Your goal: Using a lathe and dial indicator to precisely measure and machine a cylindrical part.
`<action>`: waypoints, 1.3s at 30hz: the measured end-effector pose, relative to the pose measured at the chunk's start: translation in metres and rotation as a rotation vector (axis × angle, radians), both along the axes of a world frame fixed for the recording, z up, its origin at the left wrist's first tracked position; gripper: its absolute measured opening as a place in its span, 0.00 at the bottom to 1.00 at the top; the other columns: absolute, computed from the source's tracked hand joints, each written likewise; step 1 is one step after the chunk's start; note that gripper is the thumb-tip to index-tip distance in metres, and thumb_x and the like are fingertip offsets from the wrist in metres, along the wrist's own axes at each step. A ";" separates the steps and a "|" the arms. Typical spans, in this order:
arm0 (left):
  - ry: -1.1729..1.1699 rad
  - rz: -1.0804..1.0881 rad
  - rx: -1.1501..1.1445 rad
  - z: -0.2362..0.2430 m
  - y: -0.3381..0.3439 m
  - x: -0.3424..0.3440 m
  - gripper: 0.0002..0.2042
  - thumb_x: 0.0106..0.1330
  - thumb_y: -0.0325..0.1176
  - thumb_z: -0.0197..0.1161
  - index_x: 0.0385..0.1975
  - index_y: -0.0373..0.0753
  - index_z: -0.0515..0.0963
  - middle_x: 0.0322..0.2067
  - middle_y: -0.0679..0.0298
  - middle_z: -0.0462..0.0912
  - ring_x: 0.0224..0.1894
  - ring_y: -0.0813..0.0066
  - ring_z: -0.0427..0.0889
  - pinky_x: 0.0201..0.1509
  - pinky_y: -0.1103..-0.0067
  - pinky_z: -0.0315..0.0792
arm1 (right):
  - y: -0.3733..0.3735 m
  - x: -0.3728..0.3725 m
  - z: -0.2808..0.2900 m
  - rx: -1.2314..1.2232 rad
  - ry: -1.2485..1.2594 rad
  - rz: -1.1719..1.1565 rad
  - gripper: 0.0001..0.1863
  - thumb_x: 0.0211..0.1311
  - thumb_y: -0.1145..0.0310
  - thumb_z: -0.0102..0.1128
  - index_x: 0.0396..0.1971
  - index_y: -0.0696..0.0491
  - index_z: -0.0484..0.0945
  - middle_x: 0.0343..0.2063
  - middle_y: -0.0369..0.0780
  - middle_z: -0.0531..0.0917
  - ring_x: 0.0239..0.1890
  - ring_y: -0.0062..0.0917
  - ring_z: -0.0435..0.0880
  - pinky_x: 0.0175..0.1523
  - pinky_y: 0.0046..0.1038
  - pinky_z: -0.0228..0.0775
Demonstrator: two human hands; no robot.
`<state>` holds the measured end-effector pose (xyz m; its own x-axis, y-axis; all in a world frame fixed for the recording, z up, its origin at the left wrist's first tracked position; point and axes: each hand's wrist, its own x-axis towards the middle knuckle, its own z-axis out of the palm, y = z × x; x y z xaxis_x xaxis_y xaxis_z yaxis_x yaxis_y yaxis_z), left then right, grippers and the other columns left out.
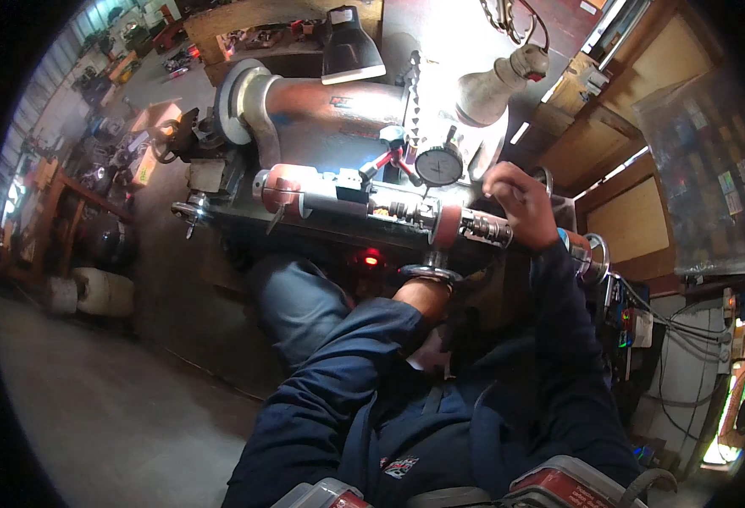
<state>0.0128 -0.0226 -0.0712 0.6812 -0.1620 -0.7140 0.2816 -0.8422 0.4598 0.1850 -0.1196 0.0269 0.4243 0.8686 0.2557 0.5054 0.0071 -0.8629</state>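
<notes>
A metal shaft with several lobes (484, 227), apparently a camshaft, lies across a bench machine with a red-brown body. Above it stands a round dial indicator (438, 166), carried on a jointed arm with red parts (381, 162). My left hand (424, 296) is at the small chrome handwheel (430, 273) in front of the shaft; its fingers are hidden behind the wheel. Over the shaft's right end is my right hand (525, 210), fingers curled inward. Whatever is inside those fingers, if anything, cannot be made out.
A black lamp shade (351, 52) and a pale lamp head (495, 89) hang over the machine. At its left end is a hand crank (191, 209). Wooden cabinet doors (635, 224) stand to the right. A white jug (105, 292) is on the left floor.
</notes>
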 end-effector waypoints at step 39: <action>-0.333 0.002 0.060 -0.035 -0.009 -0.004 0.29 0.54 0.38 0.72 0.58 0.39 0.76 0.60 0.52 0.75 0.61 0.56 0.75 0.65 0.66 0.71 | -0.255 0.118 -0.073 0.090 0.363 -0.798 0.10 0.66 0.79 0.52 0.43 0.58 0.81 0.39 0.36 0.84 0.42 0.19 0.81 0.51 0.23 0.73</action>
<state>0.0092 -0.0316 -0.1061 0.8790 -0.1244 -0.4603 0.1262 -0.8702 0.4762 0.3030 -0.3744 -0.0457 0.9643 0.2618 0.0403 0.0833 -0.1553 -0.9844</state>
